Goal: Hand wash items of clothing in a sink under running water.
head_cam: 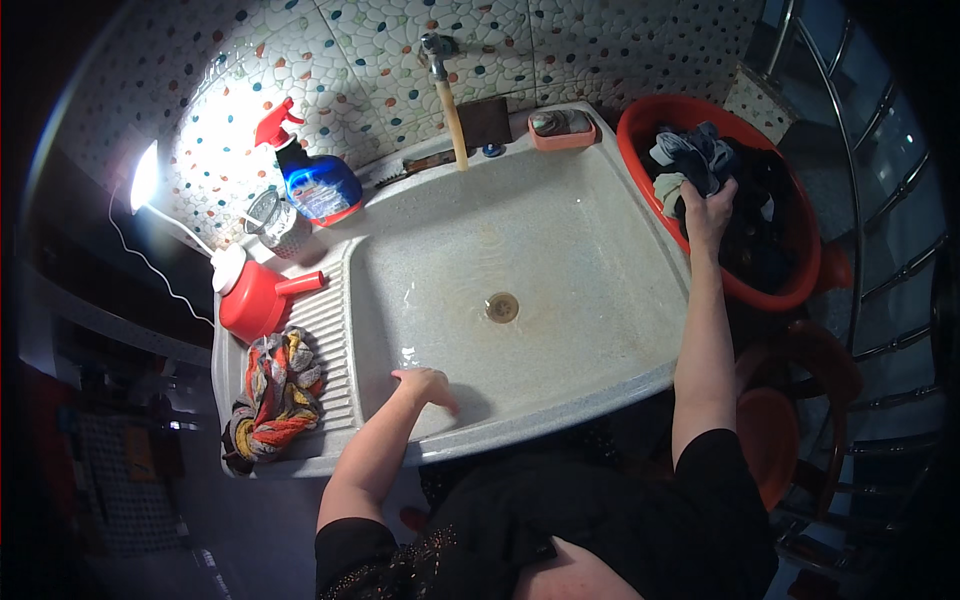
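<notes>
My right hand [707,210] is closed on a bunch of small dark, grey and pale green garments [694,161] over a red plastic basin [799,285], which holds more dark clothes [757,247]. My left hand [427,388] hangs over the near left part of a grey stone sink [465,262], fingers apart, holding nothing. A drain [502,307] lies in the sink floor. At the back, a tap [435,56] has a yellowish hose or stream [452,124] hanging from it. A twisted multicoloured knit cloth [276,397] rests on the ribbed washboard [330,352] at the left.
A red dipper [255,304], a lit lamp [146,176], a cup [279,225] and a blue spray bottle [319,184] stand along the left side. A brush [427,163] and a pink soap dish [562,139] lie on the back rim. Metal railings [847,150] and an orange basin [765,442] are at the right.
</notes>
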`<state>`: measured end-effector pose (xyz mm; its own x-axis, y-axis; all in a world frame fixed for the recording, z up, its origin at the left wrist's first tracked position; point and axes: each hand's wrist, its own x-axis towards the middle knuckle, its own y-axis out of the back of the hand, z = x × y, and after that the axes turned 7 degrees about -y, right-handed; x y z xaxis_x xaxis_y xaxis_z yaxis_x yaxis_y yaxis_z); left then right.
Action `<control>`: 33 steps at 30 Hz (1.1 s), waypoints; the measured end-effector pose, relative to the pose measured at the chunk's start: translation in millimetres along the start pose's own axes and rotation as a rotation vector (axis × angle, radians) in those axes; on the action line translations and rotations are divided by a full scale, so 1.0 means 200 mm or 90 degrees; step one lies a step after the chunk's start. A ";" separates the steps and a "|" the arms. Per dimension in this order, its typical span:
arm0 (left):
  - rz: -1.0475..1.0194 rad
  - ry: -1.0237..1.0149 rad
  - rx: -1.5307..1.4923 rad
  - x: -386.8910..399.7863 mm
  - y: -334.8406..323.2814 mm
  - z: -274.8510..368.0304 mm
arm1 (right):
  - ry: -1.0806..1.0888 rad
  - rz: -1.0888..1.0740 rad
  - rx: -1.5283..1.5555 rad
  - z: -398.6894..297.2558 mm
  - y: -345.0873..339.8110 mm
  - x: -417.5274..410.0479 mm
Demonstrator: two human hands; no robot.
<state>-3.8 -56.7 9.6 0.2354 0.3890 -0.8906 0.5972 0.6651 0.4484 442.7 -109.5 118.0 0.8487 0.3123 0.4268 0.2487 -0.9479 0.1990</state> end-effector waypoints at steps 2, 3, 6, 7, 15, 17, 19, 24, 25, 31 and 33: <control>0.003 -0.001 -0.005 0.01 -0.01 -0.01 | -0.014 -0.003 0.007 -0.02 -0.01 -0.01; 0.006 -0.005 -0.007 0.01 -0.01 -0.01 | -0.014 -0.003 0.007 -0.01 -0.01 -0.01; 0.000 -0.006 -0.009 0.01 0.00 0.00 | 0.001 -0.002 0.014 0.02 0.00 0.01; 0.000 -0.006 -0.009 0.01 0.00 0.00 | -0.004 -0.003 0.016 0.01 0.00 0.01; 0.088 -0.075 -0.068 0.06 -0.02 -0.12 | -0.072 0.066 0.183 -0.01 0.01 0.09; 0.136 -0.150 -0.080 0.10 0.00 -0.21 | -0.093 0.084 0.252 -0.07 0.02 0.15; 0.222 -0.183 -0.186 -0.02 0.11 -0.21 | -0.081 0.100 0.249 -0.13 0.08 0.26; 0.445 -0.271 -0.403 -0.20 0.23 -0.25 | -0.037 0.155 0.376 -0.42 0.19 0.38; 0.479 -0.307 -0.529 -0.21 0.24 -0.25 | -0.026 0.167 0.402 -0.46 0.20 0.39; 0.416 -0.408 -0.805 -0.41 0.27 -0.11 | 0.007 0.209 0.464 -0.71 0.31 0.37; 0.413 -0.425 -0.827 -0.42 0.28 -0.08 | 0.050 0.199 0.492 -0.76 0.33 0.38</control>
<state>-2.9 -41.6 111.4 0.6639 0.7056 -0.2479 -0.6797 0.7075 0.1933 452.5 -138.5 298.5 0.9041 0.0043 0.4273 0.2815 -0.7583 -0.5880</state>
